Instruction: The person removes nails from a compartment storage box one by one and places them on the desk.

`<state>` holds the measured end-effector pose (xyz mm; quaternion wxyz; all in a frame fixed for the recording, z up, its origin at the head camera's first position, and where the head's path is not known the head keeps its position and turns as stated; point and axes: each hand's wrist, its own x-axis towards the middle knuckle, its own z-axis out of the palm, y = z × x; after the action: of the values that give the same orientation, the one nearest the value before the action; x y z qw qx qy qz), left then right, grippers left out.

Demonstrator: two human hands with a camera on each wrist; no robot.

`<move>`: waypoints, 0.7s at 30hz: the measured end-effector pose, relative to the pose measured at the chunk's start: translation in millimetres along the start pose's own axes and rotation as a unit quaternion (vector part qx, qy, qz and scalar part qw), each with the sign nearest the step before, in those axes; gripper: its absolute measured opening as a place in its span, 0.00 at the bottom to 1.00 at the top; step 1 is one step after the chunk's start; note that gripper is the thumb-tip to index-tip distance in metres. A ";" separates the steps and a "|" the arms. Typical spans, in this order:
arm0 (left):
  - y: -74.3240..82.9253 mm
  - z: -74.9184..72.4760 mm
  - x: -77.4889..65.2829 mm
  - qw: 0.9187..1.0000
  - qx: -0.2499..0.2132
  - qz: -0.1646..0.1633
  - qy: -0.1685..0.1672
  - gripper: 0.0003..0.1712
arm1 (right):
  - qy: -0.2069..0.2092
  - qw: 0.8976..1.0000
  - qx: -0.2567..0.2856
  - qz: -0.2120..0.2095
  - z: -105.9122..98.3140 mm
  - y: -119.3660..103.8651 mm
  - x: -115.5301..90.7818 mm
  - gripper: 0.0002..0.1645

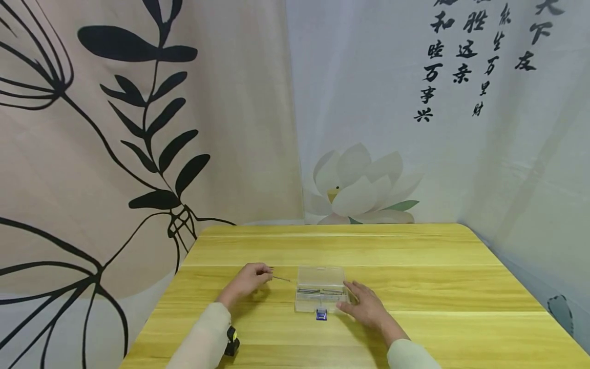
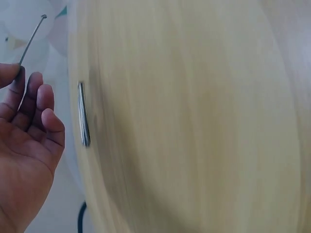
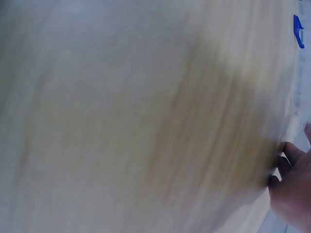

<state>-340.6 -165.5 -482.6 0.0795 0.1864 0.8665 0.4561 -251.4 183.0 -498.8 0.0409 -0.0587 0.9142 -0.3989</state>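
Observation:
My left hand is raised over the left part of the table, left of a clear plastic box. Thumb and index finger pinch a long thin nail, its flat head pointing away from the hand; the other fingers are loosely bent. On the wood beside this hand lies a small bundle of nails. The box stands with its lid up, and more nails lie inside it in two groups. My right hand rests at the box's right side, fingers loosely extended and thumb by the front corner.
A blue latch sticks out from the box's front. Near the left forearm is a small black object with a yellow patch. Behind the wooden table hangs a printed curtain.

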 end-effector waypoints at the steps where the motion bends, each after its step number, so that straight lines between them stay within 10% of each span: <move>1: -1.0 -3.0 -1.7 1.000 -0.007 -0.009 0.008 0.11 | 0.000 1.000 -0.001 0.000 -0.1 0.2 0.0 0.43; 21: -32.6 -20.8 -17.6 0.994 -0.023 -0.082 0.070 0.09 | -0.001 1.000 -0.007 0.002 -0.3 1.3 0.3 0.43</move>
<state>-339.0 -205.1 -498.0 0.0603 0.0809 0.8714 0.4801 -251.8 184.0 -499.6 0.0420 -0.0574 0.9169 -0.3928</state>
